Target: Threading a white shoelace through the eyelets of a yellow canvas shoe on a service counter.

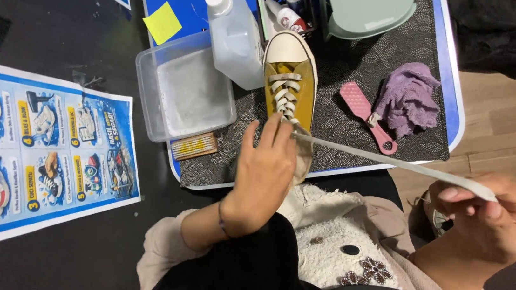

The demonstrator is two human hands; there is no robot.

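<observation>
A mustard-yellow canvas sneaker [290,81] with a white toe cap is being held down on the dark patterned mat [343,125], toe pointing away from the person. The heel end is being covered by the left hand [263,171], fingers spread and laid flat over the shoe's opening; nothing is being pinched by it, only pressed.

A flat white shoelace [390,162] is being drawn out taut from the lower eyelets toward the right. Its far end is being gripped by the right hand [486,220], closed around the lace, thumb on top.

Noted around the shoe:
- clear plastic tub [184,89], just left of the sneaker, partly off the mat
- translucent plastic bottle with white cap [234,34], touching the toe area on the left
- pink brush [366,115], lying to the right of the shoe
- crumpled lilac cloth [410,97], just beside the brush head
- small wooden-backed brush [194,146], at the tub's near edge
- pale green plastic container [365,6], at the far edge
- blue illustrated instruction sheet [34,147], on the dark table at left
- yellow sticky note [162,23], on the blue board
</observation>
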